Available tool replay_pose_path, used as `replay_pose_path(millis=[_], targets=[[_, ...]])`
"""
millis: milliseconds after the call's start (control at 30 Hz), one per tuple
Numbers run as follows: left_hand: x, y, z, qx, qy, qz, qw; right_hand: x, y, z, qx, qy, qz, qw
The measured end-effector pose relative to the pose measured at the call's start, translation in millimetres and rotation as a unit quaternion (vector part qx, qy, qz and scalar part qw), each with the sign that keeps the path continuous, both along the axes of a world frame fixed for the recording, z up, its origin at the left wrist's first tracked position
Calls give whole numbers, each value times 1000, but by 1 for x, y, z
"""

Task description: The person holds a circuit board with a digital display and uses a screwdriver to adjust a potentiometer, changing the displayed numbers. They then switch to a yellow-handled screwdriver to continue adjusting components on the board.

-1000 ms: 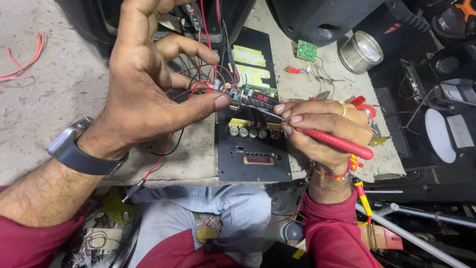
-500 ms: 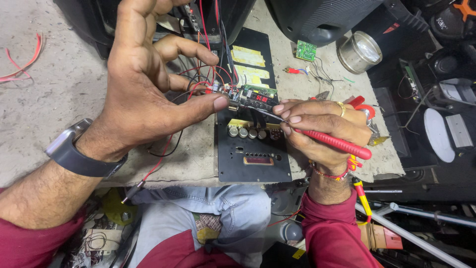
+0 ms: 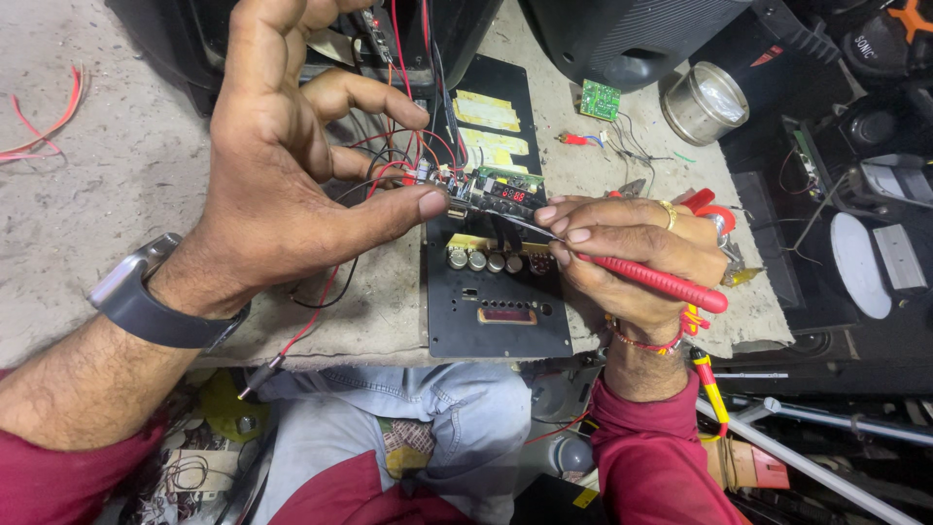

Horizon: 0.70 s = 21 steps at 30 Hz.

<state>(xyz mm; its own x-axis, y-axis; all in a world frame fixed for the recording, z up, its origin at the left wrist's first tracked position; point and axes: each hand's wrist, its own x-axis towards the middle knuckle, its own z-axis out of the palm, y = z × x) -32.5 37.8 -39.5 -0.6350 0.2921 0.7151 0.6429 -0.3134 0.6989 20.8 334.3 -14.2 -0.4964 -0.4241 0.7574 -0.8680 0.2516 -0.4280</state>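
Head view is showing a person working over a rough grey bench (image 3: 117,194). The left hand (image 3: 282,185), a dark watch (image 3: 146,301) on its wrist, is pinching a small circuit board (image 3: 491,190) between thumb and fingers, holding it raised just above a black panel (image 3: 496,321) lying flat on the bench. The board is carrying a lit red display and a bundle of red and black wires (image 3: 398,160) running back toward a dark speaker cabinet (image 3: 194,49).

The right hand (image 3: 632,258) is closed around a red-handled tool (image 3: 651,282) — its thin metal shaft is reaching to the underside edge of the board, though the exact contact point is too small to make out. A ring is sitting on one finger and a red thread band on the wrist.

The panel is bearing a row of silver knobs (image 3: 481,261) and a slot. Farther back, a small green board (image 3: 601,100) and a metal tin (image 3: 705,102) are lying well apart from the hands — both near the far bench edge.
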Motion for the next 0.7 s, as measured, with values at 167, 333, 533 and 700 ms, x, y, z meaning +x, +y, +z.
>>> replay_pose_path(millis=[167, 333, 533, 700], targets=[[1, 1, 2, 0, -53, 7, 999, 0, 0, 0, 2, 1, 1, 1000], [2, 1, 3, -2, 0, 2, 1000, -1, 1, 0, 3, 3, 3, 1000], [3, 1, 6, -2, -50, 5, 999, -2, 1, -1, -2, -1, 6, 1000], [4, 2, 9, 2, -56, 4, 998, -1, 0, -1, -3, 1, 2, 1000]])
